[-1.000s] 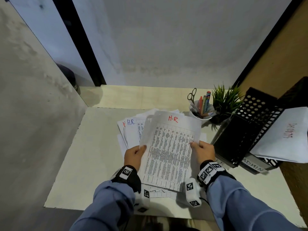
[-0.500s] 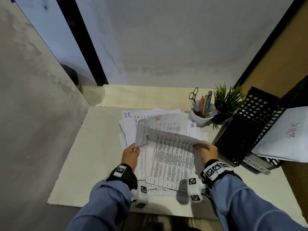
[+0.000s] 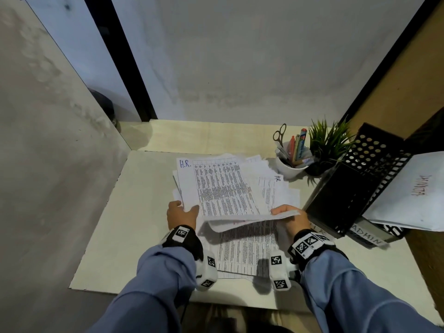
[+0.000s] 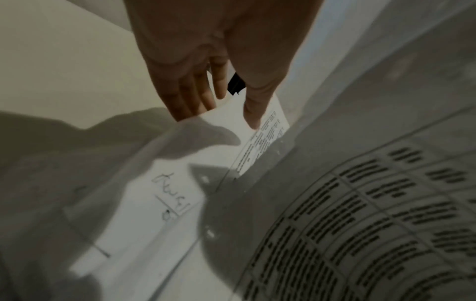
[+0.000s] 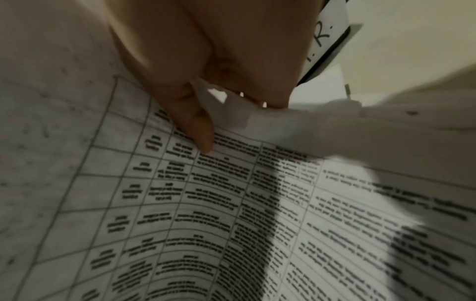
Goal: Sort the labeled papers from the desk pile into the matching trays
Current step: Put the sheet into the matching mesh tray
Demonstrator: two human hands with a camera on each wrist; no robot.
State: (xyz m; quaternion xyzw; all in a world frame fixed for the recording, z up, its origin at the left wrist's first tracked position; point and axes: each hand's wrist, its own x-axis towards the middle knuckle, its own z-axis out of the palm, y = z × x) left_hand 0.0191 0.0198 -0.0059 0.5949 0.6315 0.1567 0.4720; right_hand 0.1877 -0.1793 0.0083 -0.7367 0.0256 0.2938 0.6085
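Pinching a limp, light sheet by its edges: right hand grips firmly; left hand steadies the pile.

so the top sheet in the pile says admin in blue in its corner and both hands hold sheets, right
Not quite. The top sheet is marked H.R. in blue, not admin; the head view shows it. ADMIN is on the tray label. The left hand and right hand do hold sheets.

Loose pile of printed table sheets fanned across the desk, top one marked H.R. in blue, a curled sheet folded over at the near edge, black mesh trays stacked right, one labelled ADMIN, probably.
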